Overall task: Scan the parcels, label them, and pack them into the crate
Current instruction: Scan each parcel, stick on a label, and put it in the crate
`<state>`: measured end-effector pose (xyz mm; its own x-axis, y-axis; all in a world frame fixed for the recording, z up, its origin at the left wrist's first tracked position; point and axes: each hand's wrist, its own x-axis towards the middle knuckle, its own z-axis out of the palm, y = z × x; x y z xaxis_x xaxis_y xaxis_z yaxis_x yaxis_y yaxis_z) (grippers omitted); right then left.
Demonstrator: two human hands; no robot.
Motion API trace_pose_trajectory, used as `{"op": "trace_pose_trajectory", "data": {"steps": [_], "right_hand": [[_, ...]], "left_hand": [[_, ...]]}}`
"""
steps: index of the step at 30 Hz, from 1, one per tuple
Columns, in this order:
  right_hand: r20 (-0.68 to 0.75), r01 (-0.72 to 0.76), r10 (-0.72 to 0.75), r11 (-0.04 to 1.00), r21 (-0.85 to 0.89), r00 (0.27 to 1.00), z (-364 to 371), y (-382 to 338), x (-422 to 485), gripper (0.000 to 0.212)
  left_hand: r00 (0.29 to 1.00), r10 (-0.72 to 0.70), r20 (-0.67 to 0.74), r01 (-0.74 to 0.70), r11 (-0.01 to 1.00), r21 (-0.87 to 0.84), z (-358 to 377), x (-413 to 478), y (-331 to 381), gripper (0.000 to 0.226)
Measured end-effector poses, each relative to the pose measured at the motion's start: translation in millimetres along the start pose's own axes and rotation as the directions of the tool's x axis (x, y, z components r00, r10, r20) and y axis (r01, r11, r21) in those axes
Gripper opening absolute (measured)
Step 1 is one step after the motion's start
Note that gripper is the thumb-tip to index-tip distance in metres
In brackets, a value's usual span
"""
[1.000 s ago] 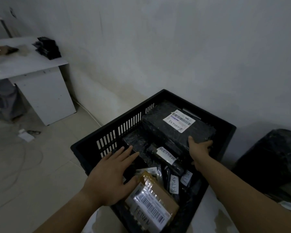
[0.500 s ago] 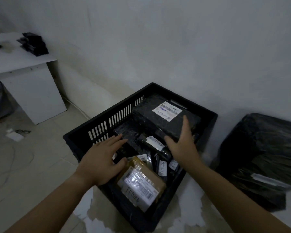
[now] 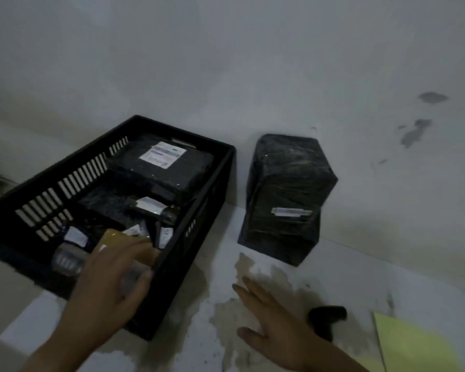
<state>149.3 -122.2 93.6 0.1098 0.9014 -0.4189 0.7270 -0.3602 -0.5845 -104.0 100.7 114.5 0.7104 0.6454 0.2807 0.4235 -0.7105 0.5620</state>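
Two hands show at the bottom of the view. The left hand [image 3: 113,285] reaches over the near corner of the black crate [image 3: 207,200], its fingers [image 3: 134,249] loosely bent over a brown parcel [image 3: 113,237] with the thumb by the crate's rim; the blur makes it impossible to tell whether they grip the parcel or only lie on it. The right hand [image 3: 274,323] is outside the crate, to its right and above the stained floor [image 3: 226,312], fingers straight and spread, holding nothing.

The crate stands on the floor close to the wall [image 3: 253,63]. At its far end lies a large black parcel [image 3: 172,178] with a white label [image 3: 163,154] on top; smaller dark packets with white labels fill the middle and near end. Just right of the crate, a black wrapped parcel [image 3: 285,183] stands on the floor against the wall, a pale label strip on its front. Near the right hand lie a small dark object [image 3: 326,318] and a yellow-green sheet [image 3: 414,345].
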Motion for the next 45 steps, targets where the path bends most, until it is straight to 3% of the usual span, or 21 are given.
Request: {"op": "trace_pose_trajectory", "data": {"steps": [3, 5, 7, 9, 11, 13, 16, 20, 28, 31, 37, 41, 45], "right_hand": [[-0.064, -0.072, 0.081, 0.99, 0.125, 0.995, 12.2, 44.1, -32.3, 0.079], [-0.113, -0.101, 0.128, 0.97, 0.22, 0.985, 4.0, 60.3, -45.6, 0.082], [-0.251, -0.086, 0.167, 0.948, 0.306, 0.954, -21.7, 64.0, -52.5, 0.082], [-0.462, -0.007, 0.199, 0.924, 0.383, 0.864, -60.0, 60.5, -52.5, 0.078], [-0.638, 0.11, 0.257, 0.872, 0.477, 0.726, -102.3, 58.4, -48.6, 0.067], [-0.67, 0.183, 0.354, 0.784, 0.593, 0.653, -141.8, 58.6, -41.7, 0.064], [-0.581, 0.121, 0.406, 0.739, 0.663, 0.705, -170.2, 69.5, -28.2, 0.065], [-0.515, 0.054, 0.283, 0.836, 0.546, 0.809, -164.2, 81.0, -6.0, 0.06], [-0.642, 0.229, 0.153, 0.852, 0.47, 0.751, -145.4, 62.7, -37.8, 0.049], [-0.65, 0.264, 0.145, 0.832, 0.488, 0.746, -124.9, 55.4, -73.9, 0.06], [-0.579, 0.21, 0.256, 0.759, 0.616, 0.774, -54.6, 55.0, -110.0, 0.068], [-0.492, 0.104, 0.333, 0.736, 0.669, 0.805, -7.4, 66.6, -105.4, 0.069], [-0.438, 0.045, 0.376, 0.715, 0.697, 0.816, 27.7, 87.2, -95.1, 0.074]], "left_hand": [[0.997, 0.065, 0.049, -0.062, 0.996, -0.062, 38.8, 3.8, 54.6, 0.044], [0.994, 0.079, 0.072, -0.064, 0.979, -0.195, 60.6, 19.2, 87.2, 0.042], [0.996, 0.075, 0.053, -0.051, 0.93, -0.364, 80.1, 46.0, 113.6, 0.044], [0.996, -0.057, 0.073, 0.087, 0.857, -0.509, 92.0, 84.2, 135.3, 0.045], [0.962, -0.199, 0.187, 0.272, 0.751, -0.601, 95.5, 124.7, 155.5, 0.057], [0.93, -0.244, 0.277, 0.366, 0.694, -0.62, 102.3, 153.4, 162.2, 0.071], [0.888, -0.215, 0.406, 0.44, 0.656, -0.613, 120.0, 171.5, 166.9, 0.072], [0.892, -0.104, 0.44, 0.404, 0.62, -0.673, 139.2, 170.4, 173.2, 0.06], [0.949, 0.033, 0.314, 0.203, 0.697, -0.688, 112.0, 137.6, 186.3, 0.062], [0.965, 0.068, 0.254, 0.115, 0.759, -0.641, 101.2, 100.8, 177.8, 0.07], [0.953, -0.062, 0.296, 0.213, 0.834, -0.509, 121.1, 8.0, 158.0, 0.078], [0.904, -0.123, 0.41, 0.351, 0.762, -0.544, 147.0, -30.7, 141.2, 0.069], [0.866, -0.153, 0.476, 0.408, 0.767, -0.496, 170.2, -46.7, 133.8, 0.065]]}}
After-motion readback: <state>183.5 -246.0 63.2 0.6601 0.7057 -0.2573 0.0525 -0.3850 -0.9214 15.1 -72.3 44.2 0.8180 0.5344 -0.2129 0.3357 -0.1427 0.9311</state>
